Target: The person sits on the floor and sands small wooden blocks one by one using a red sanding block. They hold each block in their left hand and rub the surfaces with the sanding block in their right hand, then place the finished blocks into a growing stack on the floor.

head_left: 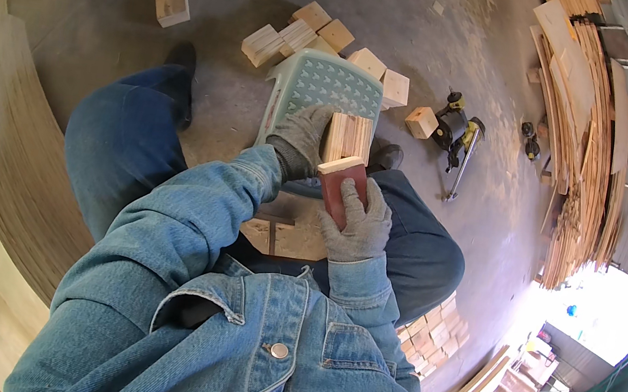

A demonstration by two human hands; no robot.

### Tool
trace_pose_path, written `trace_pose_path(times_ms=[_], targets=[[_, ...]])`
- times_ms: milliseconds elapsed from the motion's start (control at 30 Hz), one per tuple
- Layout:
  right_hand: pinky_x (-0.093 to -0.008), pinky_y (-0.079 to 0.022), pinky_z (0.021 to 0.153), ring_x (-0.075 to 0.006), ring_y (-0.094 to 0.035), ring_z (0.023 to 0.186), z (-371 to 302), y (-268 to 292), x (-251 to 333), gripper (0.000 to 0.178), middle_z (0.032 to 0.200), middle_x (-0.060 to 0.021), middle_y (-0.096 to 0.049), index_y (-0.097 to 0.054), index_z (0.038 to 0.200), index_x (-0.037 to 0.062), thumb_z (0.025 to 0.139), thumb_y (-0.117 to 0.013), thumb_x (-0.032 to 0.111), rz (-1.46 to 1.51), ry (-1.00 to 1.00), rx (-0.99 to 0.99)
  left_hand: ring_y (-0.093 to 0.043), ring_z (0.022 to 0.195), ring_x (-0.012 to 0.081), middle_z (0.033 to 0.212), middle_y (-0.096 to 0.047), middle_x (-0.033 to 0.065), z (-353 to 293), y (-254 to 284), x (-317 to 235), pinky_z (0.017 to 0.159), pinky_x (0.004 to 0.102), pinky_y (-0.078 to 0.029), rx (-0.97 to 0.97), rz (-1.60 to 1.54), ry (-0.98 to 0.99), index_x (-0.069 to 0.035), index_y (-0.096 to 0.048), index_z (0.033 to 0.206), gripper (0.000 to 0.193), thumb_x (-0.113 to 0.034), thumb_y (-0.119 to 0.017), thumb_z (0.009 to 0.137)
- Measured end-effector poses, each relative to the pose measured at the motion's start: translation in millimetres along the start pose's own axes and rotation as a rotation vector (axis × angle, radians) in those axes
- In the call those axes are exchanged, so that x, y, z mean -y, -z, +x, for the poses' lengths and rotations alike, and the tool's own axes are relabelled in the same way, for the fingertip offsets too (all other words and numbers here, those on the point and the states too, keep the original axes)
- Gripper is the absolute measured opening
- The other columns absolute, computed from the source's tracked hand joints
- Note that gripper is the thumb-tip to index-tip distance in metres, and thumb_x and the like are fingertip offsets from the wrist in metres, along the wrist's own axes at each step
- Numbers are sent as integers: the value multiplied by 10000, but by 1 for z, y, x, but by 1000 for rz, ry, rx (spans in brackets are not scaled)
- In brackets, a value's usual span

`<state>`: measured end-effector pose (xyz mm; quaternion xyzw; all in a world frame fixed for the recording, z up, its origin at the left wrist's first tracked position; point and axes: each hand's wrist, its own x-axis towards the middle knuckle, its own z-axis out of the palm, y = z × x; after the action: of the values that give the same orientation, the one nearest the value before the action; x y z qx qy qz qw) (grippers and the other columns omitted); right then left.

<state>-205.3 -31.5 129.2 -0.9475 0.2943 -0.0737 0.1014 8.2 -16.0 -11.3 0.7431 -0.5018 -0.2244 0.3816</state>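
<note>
Head view: I'm looking down on a person working at a pale green plastic stool point(332, 84), and a squared wooden block point(349, 138) is sitting over the near right part of that stool. The step seems to be asking for a firm anchor and a flat contact: the block wants pinning so it isn't skidding, while the reddish-brown pad point(336, 198), edged with pale wood, is best kept level against whichever face it is working, with even pressure and no tipping over the corners.

The gloved left hand point(302, 141) is holding the block from its left side, fingers curling along it with no visible slack in the grasp. The gloved right hand point(359, 224) is gripping the pad at the near side of the stool, its bent fingers pressing over the reddish face. From this steep angle I can't tell whether the pad is actually touching the block or only overlapping it.

Several loose blocks point(338, 34) are lying on the floor point(491, 216) just beyond the stool, and a power tool point(450, 127) is lying to its right, beside one stray block point(422, 122).
</note>
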Motion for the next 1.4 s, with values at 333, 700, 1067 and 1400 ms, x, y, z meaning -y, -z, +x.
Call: trace_pose_path(times_ms=[333,700,1067,1400], targets=[[-553,-473,1063,-450,-553,1280,114,-11,0,682,1476,-198,-525,-633,1438,215,801,-811,383,-68,-78,1,-528,1358,380,1430,-547,208,3,10,-1,1201,461,-402,-2,-162,-18,-110,-460,1484,970,-427,-911,686],[-553,-444,1096,-432,-539,1318,80,-14,-35,719,1467,-222,-536,-641,1430,156,784,-830,407,-48,-117,-47,-575,1252,399,1302,-591,192,-1,12,-11,1118,475,-463,-61,-41,-28,-102,-509,1393,877,-386,-923,674],[-551,-490,1039,-455,-574,1227,46,-9,-29,712,1430,-224,-548,-659,1400,140,756,-876,352,-55,-93,-111,-563,1273,396,1324,-583,200,-2,12,-9,1127,477,-457,-64,-32,-31,-99,-509,1394,877,-364,-918,665],[-482,-498,1076,-398,-591,1270,172,-12,-57,710,1428,-213,-576,-646,1433,168,782,-848,368,6,-302,60,-559,1280,390,1345,-574,190,2,11,-10,1132,466,-455,-29,-36,-13,-108,-505,1401,920,-386,-937,639]])
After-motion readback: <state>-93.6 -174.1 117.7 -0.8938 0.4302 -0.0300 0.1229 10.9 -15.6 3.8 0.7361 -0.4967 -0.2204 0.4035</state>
